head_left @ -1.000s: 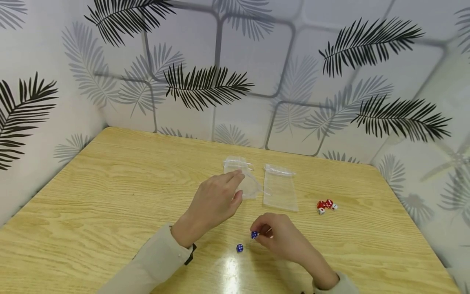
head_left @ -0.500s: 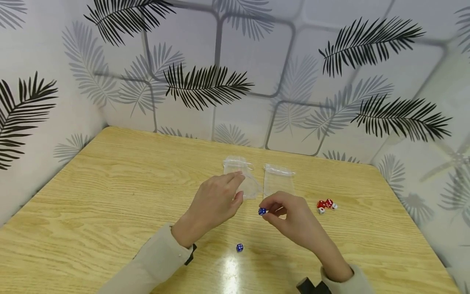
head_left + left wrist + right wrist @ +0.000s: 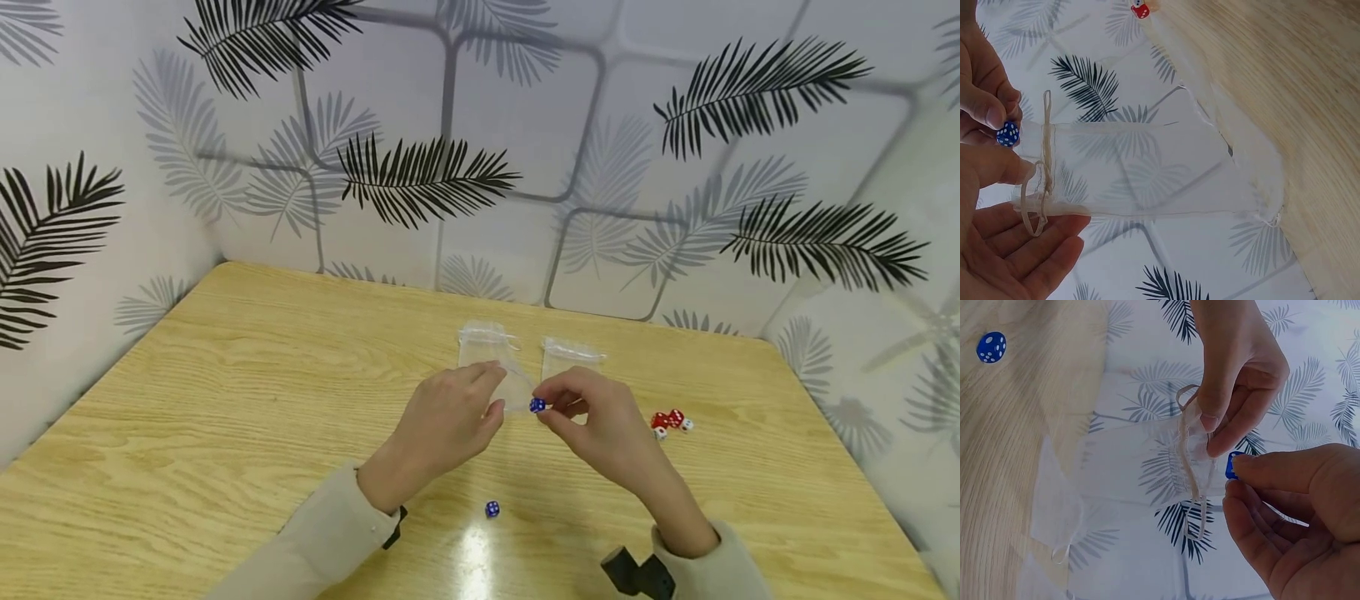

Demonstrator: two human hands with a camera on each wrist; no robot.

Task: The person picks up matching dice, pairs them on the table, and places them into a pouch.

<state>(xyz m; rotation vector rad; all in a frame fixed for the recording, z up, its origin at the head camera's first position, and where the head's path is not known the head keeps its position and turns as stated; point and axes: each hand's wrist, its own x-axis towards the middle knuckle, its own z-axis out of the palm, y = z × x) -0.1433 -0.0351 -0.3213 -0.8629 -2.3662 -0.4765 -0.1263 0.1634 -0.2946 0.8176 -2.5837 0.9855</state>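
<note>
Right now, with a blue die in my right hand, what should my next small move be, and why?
Probably ease the blue die into the mouth of the sheer bag: your right hand pinches it just outside, while your left hand holds the bag at that end.

A sheer, mesh-like cloth pouch (image 3: 1147, 187) with a flat, faintly lustrous drawstring (image 3: 1047, 144) spans the middle of the left wrist view. Glossy, plastic-looking pieces dot the head view: one blue die (image 3: 537, 406) right of centre, a second blue die (image 3: 492, 509) at lower centre, red dice (image 3: 677, 419) and white dice (image 3: 660, 433) at right. The smooth, wood-grained tabletop (image 3: 300, 375) glares at bottom centre below a satiny printed wall covering (image 3: 517, 125); a matt cloth sleeve (image 3: 322, 525) fills lower left.
</note>
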